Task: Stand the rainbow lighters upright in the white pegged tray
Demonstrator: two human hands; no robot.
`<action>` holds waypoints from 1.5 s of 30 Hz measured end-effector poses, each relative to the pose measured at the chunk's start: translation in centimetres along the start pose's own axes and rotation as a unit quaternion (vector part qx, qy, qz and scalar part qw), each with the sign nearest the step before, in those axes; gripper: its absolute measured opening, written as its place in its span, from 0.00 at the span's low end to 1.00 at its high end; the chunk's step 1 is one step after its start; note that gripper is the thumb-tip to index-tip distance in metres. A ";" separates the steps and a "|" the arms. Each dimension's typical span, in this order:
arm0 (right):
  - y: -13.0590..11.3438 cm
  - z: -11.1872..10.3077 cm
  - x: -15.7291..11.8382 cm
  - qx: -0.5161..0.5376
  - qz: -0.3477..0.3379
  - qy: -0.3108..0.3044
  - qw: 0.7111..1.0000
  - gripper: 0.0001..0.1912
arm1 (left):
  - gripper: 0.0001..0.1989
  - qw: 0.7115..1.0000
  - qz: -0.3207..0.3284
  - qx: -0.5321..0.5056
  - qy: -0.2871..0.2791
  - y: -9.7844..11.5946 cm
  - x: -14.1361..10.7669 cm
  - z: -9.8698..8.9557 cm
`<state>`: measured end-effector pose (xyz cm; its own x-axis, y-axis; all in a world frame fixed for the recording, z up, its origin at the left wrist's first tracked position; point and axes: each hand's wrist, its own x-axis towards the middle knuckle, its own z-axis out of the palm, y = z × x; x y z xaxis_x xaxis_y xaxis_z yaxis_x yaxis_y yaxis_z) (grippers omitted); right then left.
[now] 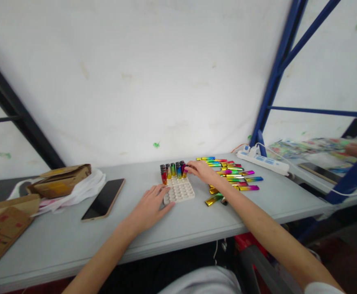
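A white tray [182,192] with rows of round holes lies on the grey table. Several upright lighters [173,169] with black tops and coloured shiny bodies stand in its back rows. My left hand [149,206] rests at the tray's left front corner, thumb and fingers apart, holding nothing. At the back right of the tray, the fingers of my right hand [201,170] are pinched on a pink and gold lighter [185,172]. Right of the tray, several shiny multicoloured sleeves [236,176] lie in a loose pile.
A phone [104,200] lies left of the tray, near an open cardboard box [62,181] on a white plastic bag [88,190]. A white power strip [263,162] sits at the back right by a blue metal frame [271,81]. Another person's hand [356,150] shows at far right.
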<state>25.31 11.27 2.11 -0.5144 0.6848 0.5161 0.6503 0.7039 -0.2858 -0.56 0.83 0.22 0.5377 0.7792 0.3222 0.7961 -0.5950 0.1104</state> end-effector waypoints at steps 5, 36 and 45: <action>0.2 -0.5 0.4 0.014 -0.024 -0.028 0.999 0.18 | 0.25 1.000 -0.003 -0.004 -0.004 0.2 0.0 -0.1; 7.3 -4.0 -1.8 -0.196 0.217 -0.072 0.953 0.14 | 0.24 1.000 -0.006 -0.002 -0.004 0.3 0.1 -0.1; 7.5 -2.6 -1.8 -0.178 0.216 -0.134 0.951 0.09 | 0.25 1.000 -0.001 -0.013 0.006 0.0 0.0 0.1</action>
<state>32.59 14.86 1.13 -0.2488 0.9529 0.1736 0.9568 0.2697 -0.1089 -0.55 0.85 0.13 0.5321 0.7786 0.3328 0.7902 -0.5978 0.1352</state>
